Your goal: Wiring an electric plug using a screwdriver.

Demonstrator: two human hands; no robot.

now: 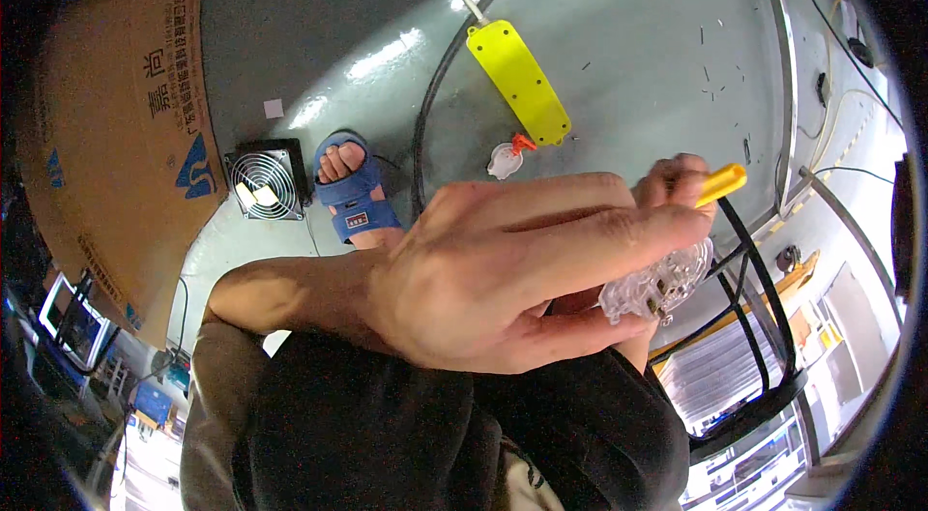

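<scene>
My left hand (483,269) reaches across from the left, back of the hand up. Its thumb and index finger are closed on a clear, round plastic part (662,284) with small metal bits inside. Beyond the left hand, curled fingertips of my right hand (674,179) show against a yellow, handle-like piece (722,185). The left hand hides most of the right hand and the piece's other end. On the floor ahead lie a small white round cup (506,161) and a small orange-red piece (523,143) touching its edge.
A yellow-green power strip (522,86) with a pale cord lies ahead, beside a black cable (425,115). To the left are a fan (265,184), a large cardboard box (126,153) and my foot in a blue sandal (353,187). A black metal frame (773,318) stands right.
</scene>
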